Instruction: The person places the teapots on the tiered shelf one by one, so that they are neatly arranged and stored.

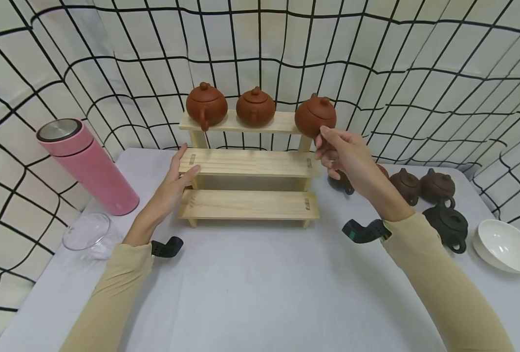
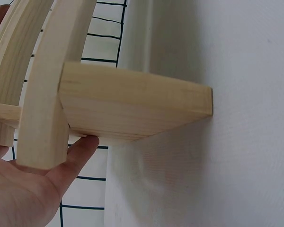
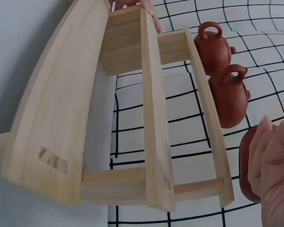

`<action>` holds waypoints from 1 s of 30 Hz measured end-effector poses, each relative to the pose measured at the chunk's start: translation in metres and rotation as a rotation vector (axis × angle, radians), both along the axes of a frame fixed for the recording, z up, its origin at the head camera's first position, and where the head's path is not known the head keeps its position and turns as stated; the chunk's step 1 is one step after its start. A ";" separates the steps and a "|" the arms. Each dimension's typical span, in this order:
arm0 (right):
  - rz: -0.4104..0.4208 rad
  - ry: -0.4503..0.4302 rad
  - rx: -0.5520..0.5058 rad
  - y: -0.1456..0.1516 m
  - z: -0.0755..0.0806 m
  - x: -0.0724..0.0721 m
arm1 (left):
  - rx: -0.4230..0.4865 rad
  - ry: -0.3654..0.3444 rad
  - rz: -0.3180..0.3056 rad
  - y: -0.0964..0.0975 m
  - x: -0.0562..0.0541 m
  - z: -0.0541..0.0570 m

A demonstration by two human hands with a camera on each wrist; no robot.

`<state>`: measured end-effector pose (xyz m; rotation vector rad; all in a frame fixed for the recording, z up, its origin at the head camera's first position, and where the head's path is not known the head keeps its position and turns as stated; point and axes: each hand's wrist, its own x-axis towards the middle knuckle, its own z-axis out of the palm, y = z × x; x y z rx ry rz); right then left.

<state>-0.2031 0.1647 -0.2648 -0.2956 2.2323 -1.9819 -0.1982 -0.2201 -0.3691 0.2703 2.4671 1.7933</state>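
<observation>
My right hand pinches a reddish-brown clay teapot at the right end of the wooden rack's top shelf. A small gap shows between that teapot and the shelf in the right wrist view. Two similar teapots, one at the left end and one near the middle, sit on the same shelf. My left hand grips the left end of the middle shelf, its thumb at the front. The lower shelf bears nothing. The right hand partly hides its teapot's base and handle.
Several dark teapots, including a black one, stand right of the rack, partly behind my right arm. A white bowl is at far right. At left are a pink flask and a clear glass. Black netting rises behind.
</observation>
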 end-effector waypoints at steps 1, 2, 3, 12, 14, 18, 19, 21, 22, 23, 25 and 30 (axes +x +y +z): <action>-0.007 0.000 0.009 -0.004 0.000 -0.004 | 0.001 0.001 -0.002 0.000 0.000 0.000; -0.013 -0.002 0.014 -0.007 0.000 -0.007 | 0.001 0.001 -0.003 0.000 0.000 0.000; -0.018 0.000 0.021 -0.011 0.000 -0.010 | 0.000 0.000 -0.003 0.000 0.001 0.000; -0.023 0.012 0.068 -0.031 0.001 -0.030 | -0.003 -0.002 0.003 0.001 0.002 0.000; -0.021 0.012 0.072 -0.032 0.001 -0.031 | -0.002 -0.003 0.001 0.000 0.002 0.001; -0.026 0.006 0.072 -0.035 0.001 -0.033 | -0.008 -0.002 -0.001 0.000 0.002 0.002; -0.025 0.006 0.074 -0.035 0.001 -0.033 | -0.008 -0.003 0.000 0.000 0.002 0.002; -0.025 0.009 0.078 -0.036 0.001 -0.033 | -0.010 -0.001 0.000 0.000 0.002 0.002; -0.022 0.010 0.080 -0.037 0.001 -0.033 | -0.012 0.001 0.000 0.000 0.002 0.003; -0.019 0.013 0.082 -0.037 0.002 -0.033 | -0.011 0.002 0.000 0.000 0.002 0.003; -0.013 0.019 0.086 -0.037 0.003 -0.033 | -0.012 0.005 0.001 0.000 0.002 0.003; 0.005 0.035 0.105 -0.036 0.004 -0.035 | -0.008 0.004 0.001 0.001 0.002 0.003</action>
